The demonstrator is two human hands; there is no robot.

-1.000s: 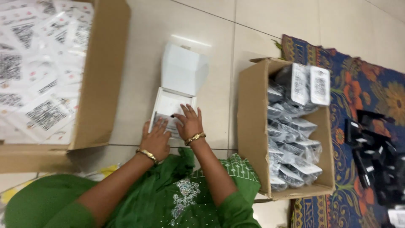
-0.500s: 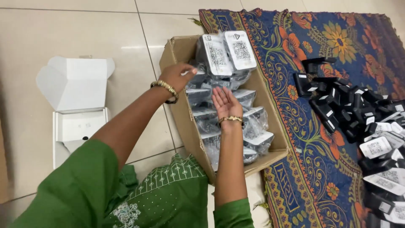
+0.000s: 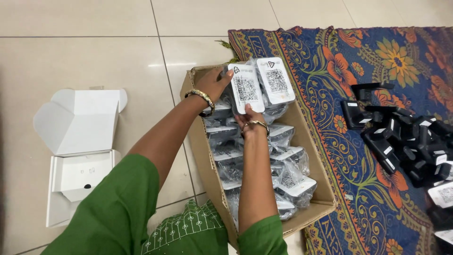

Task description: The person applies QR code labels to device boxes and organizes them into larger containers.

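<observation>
A brown cardboard box [image 3: 203,156] on the tiled floor is packed with several clear bags that each hold a white-faced device. My left hand [image 3: 211,83], with a gold bangle on the wrist, grips the left edge of one upright bagged device [image 3: 246,88] at the box's far end. My right hand [image 3: 248,122] reaches up under the same bag from below and touches its lower edge. A second upright bagged device [image 3: 277,80] stands just to the right of it. Both arms have green sleeves.
An open white carton [image 3: 78,141] with its lid flaps up lies on the floor to the left. A patterned blue rug [image 3: 349,156] lies to the right, and on it is a pile of small black parts [image 3: 406,137] and some white cards [image 3: 443,193].
My view and both hands moved from the white carton to the brown box. Since half a second ago, both hands have closed in on the upright bagged device at the far end.
</observation>
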